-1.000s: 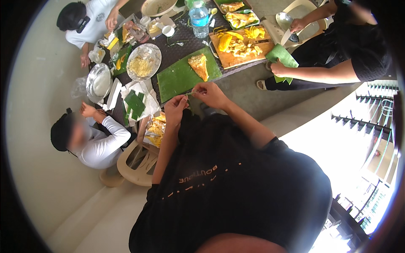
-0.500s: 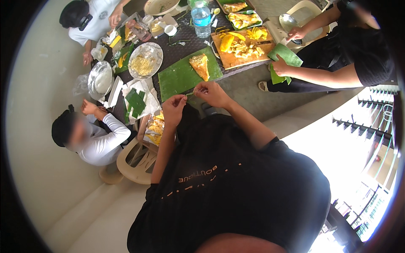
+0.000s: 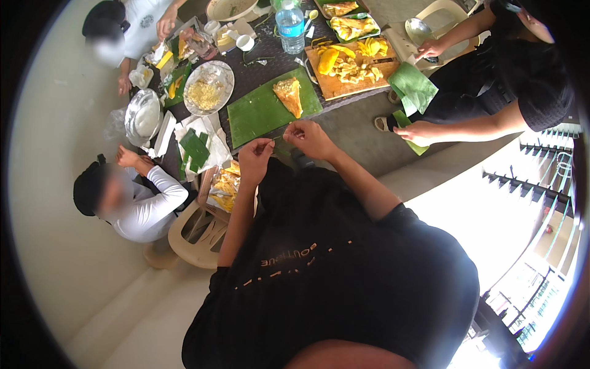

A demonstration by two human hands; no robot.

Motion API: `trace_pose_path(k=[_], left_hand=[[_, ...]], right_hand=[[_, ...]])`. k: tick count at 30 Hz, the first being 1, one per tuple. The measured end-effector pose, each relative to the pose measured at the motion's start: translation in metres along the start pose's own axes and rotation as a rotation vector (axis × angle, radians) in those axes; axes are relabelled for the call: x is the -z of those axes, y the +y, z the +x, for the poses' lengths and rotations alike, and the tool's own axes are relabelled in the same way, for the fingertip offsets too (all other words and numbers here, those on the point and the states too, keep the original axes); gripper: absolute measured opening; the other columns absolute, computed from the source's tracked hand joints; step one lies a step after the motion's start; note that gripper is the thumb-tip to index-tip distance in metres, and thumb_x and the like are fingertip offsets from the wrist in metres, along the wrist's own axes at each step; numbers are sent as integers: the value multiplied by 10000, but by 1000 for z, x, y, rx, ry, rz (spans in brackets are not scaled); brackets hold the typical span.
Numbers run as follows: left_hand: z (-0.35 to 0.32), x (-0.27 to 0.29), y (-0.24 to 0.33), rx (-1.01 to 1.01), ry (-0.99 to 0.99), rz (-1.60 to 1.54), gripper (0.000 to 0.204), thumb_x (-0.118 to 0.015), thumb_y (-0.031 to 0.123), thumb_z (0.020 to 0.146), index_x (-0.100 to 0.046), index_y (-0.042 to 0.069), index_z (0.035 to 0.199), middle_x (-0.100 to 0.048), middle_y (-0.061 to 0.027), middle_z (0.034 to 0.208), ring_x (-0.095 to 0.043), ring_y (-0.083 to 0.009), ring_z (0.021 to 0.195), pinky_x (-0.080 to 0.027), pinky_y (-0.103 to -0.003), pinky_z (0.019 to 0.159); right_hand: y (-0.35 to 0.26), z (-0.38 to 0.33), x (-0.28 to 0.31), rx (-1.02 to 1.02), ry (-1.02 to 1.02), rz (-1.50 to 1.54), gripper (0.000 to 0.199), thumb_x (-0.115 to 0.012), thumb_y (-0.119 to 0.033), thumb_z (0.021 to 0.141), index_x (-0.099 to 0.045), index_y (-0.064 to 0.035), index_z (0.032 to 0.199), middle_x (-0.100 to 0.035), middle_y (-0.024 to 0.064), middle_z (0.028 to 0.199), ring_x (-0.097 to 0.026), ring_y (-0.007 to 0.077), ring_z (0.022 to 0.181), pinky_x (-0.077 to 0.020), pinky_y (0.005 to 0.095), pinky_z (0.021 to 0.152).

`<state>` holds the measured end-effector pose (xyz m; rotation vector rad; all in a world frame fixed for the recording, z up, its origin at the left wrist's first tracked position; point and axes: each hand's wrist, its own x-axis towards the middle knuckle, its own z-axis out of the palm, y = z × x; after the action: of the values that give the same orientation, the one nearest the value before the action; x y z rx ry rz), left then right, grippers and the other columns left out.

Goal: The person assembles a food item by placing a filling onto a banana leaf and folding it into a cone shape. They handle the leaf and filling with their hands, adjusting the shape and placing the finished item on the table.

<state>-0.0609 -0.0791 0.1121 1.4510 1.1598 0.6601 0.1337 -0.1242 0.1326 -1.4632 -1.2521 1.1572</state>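
Both my hands are raised at the table's near edge, fingers pinched. A thin strip (image 3: 278, 138), greenish and too small to identify, runs between my left hand (image 3: 255, 158) and my right hand (image 3: 310, 138), with an end in each. Just beyond them a banana leaf piece (image 3: 252, 117) lies flat on the table. A folded, golden-brown wrap (image 3: 287, 97) sprinkled with pale bits rests on its right part. To the left stands a round plate (image 3: 227, 77) with yellow crumbly grated food on it.
A wooden cutting board (image 3: 335, 91) holds cut yellow fruit, beside a water bottle (image 3: 291, 29). At right a person (image 3: 485, 92) handles leaf pieces. Two people sit at left near a bowl (image 3: 144, 118). Cut leaves (image 3: 195, 149) lie on white paper; a plastic chair (image 3: 193, 237) stands at lower left.
My hands keep nearly the same pinched pose. The person at right has moved one hand lower, drawing one leaf piece apart from the others. The view has shifted slightly.
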Motion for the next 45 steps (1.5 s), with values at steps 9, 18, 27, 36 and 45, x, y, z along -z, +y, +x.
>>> trace_pose_path(k=[9, 18, 27, 36, 45], left_hand=[[6, -6, 2, -31, -62, 28, 133, -630, 80, 846, -637, -37, 910, -630, -19, 757, -577, -66, 684, -467, -198, 637], [17, -5, 4, -50, -65, 61, 132, -629, 82, 848, -633, -41, 898, -629, -22, 751, -577, -69, 659, -472, -202, 618], [5, -7, -5, -7, -72, 41, 135, -625, 79, 849, -630, -43, 904, -630, -29, 752, -581, -76, 659, -467, -201, 620], [-3, -3, -6, -12, -43, 23, 145, -626, 92, 851, -633, -43, 906, -628, -27, 737, -582, -77, 655, -464, -201, 618], [8, -4, 0, -40, -31, 12, 152, -635, 98, 848, -632, -46, 895, -628, -27, 735, -580, -76, 637, -474, -199, 604]], right_hand=[[8, -4, 4, -30, 53, 27, 214, -635, -189, 826, -627, 21, 865, -645, 118, 764, -619, 172, 704, -497, 300, 687], [2, -6, 8, -27, 113, 38, 218, -635, -189, 827, -626, 25, 868, -648, 126, 773, -628, 186, 720, -501, 311, 696], [9, -13, 5, -25, 87, 10, 214, -635, -187, 826, -627, 22, 867, -649, 132, 789, -634, 198, 730, -504, 311, 703], [6, -14, 1, -42, 63, 1, 205, -639, -182, 822, -629, 20, 858, -648, 124, 783, -632, 193, 730, -504, 304, 703], [12, -10, 1, -13, 124, 34, 212, -642, -180, 819, -630, 25, 871, -653, 133, 784, -642, 197, 737, -507, 305, 704]])
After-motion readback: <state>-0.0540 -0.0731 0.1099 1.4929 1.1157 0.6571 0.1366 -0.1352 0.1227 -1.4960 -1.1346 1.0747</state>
